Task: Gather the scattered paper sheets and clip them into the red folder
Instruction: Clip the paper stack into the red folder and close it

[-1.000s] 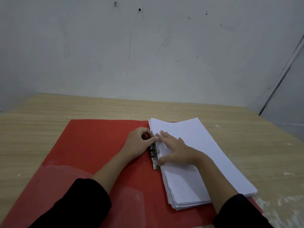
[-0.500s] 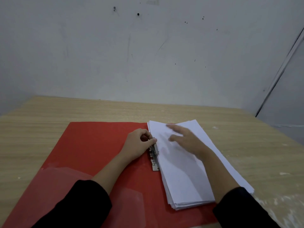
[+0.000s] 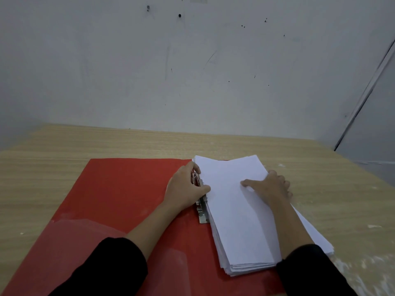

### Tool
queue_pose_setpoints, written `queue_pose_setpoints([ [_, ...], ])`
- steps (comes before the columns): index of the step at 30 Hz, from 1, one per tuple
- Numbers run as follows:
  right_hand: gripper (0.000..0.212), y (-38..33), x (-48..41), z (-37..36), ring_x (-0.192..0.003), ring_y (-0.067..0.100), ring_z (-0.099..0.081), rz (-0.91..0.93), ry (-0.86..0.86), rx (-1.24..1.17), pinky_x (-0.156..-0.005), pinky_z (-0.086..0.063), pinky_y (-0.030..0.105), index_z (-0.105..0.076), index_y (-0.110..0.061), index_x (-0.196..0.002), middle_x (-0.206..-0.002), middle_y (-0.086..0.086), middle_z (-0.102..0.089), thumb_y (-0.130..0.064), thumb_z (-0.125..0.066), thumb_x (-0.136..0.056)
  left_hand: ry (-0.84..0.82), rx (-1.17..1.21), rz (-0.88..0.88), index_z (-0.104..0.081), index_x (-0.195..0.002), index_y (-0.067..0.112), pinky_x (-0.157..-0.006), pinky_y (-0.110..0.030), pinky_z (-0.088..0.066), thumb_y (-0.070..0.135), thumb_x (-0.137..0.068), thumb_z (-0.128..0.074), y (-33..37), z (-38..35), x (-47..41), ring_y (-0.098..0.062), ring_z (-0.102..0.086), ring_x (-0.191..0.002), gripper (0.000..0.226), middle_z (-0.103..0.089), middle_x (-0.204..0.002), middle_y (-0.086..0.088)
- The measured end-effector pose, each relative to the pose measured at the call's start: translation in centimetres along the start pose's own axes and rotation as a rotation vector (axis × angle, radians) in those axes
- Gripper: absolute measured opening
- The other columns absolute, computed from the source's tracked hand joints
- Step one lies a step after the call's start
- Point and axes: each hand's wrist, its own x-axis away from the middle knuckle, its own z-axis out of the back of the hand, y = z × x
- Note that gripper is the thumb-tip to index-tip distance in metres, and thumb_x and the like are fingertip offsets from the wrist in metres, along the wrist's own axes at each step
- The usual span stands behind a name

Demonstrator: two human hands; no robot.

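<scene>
The red folder (image 3: 119, 189) lies open on the wooden table. A thick stack of white paper sheets (image 3: 233, 210) rests on its right half, against the metal clip (image 3: 202, 207) at the spine. My left hand (image 3: 186, 189) curls its fingers and thumb round the upper part of the clip, at the stack's left edge. At the stack's right edge, my right hand (image 3: 271, 186) grips the sheets, thumb lying on the top sheet and fingers wrapped over the side. The sheets in the stack are slightly fanned at the near end.
The wooden table (image 3: 64, 150) stretches left, back and right of the folder. A grey wall (image 3: 192, 71) stands directly behind it. A clear plastic pocket (image 3: 85, 238) covers the folder's near left part.
My right hand has slid from the clip side across the top sheet to the stack's right edge and taken hold there. My left hand stays on the clip.
</scene>
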Motion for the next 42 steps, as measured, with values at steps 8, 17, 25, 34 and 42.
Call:
queue_pose_setpoints([
  [8, 0.081, 0.0, 0.0, 0.5, -0.125, 0.036, -0.036, 0.011, -0.042, -0.057, -0.101, -0.034, 0.048, -0.044, -0.014, -0.13, -0.132, 0.012, -0.04, -0.057, -0.071, -0.067, 0.041, 0.011, -0.024, -0.064, -0.076, 0.026, -0.066, -0.014, -0.036, 0.023, -0.067, -0.073, -0.2, -0.1, 0.2, -0.005, -0.052, -0.077, 0.013, -0.058, -0.088, 0.002],
  [17, 0.088, 0.3, -1.0, 1.3, -0.113, 0.036, -0.054, -0.026, -0.047, 0.004, -0.09, -0.047, 0.042, -0.052, -0.004, -0.124, -0.123, 0.015, -0.059, -0.068, -0.069, -0.065, 0.045, 0.022, -0.031, -0.068, -0.084, 0.021, -0.068, -0.01, -0.04, 0.024, -0.07, -0.076, -0.3, 0.2, 0.3, -0.008, -0.055, -0.079, 0.016, -0.062, -0.094, 0.0],
  [25, 0.069, 0.3, -1.2, 1.0, -0.107, 0.035, -0.059, -0.047, 0.055, 0.017, -0.075, -0.04, 0.037, -0.056, -0.005, -0.117, -0.116, 0.014, -0.062, -0.063, -0.06, -0.079, 0.055, 0.012, -0.035, -0.068, -0.082, 0.02, -0.071, -0.016, -0.043, 0.023, -0.07, -0.076, -0.2, 0.0, 0.2, -0.01, -0.056, -0.08, 0.015, -0.063, -0.094, -0.001],
  [34, 0.059, 0.1, -0.4, 1.1, -0.112, 0.036, -0.053, 0.061, 0.122, 0.071, -0.082, -0.042, 0.042, -0.042, -0.014, -0.124, -0.121, 0.015, -0.056, -0.056, -0.056, -0.085, 0.056, -0.004, -0.033, -0.069, -0.085, 0.019, -0.071, -0.018, -0.041, 0.023, -0.071, -0.076, -0.1, 0.2, 0.4, -0.011, -0.056, -0.082, 0.016, -0.063, -0.095, -0.002],
  [42, 0.057, -0.7, 0.2, 1.2, -0.111, 0.038, -0.056, 0.089, 0.127, 0.062, -0.088, -0.045, 0.045, -0.039, -0.008, -0.121, -0.121, 0.017, -0.057, -0.042, -0.066, -0.084, 0.055, -0.007, -0.04, -0.068, -0.084, 0.018, -0.067, -0.013, -0.038, 0.024, -0.073, -0.076, -0.2, 0.2, 0.4, -0.011, -0.056, -0.082, 0.015, -0.063, -0.095, -0.003],
])
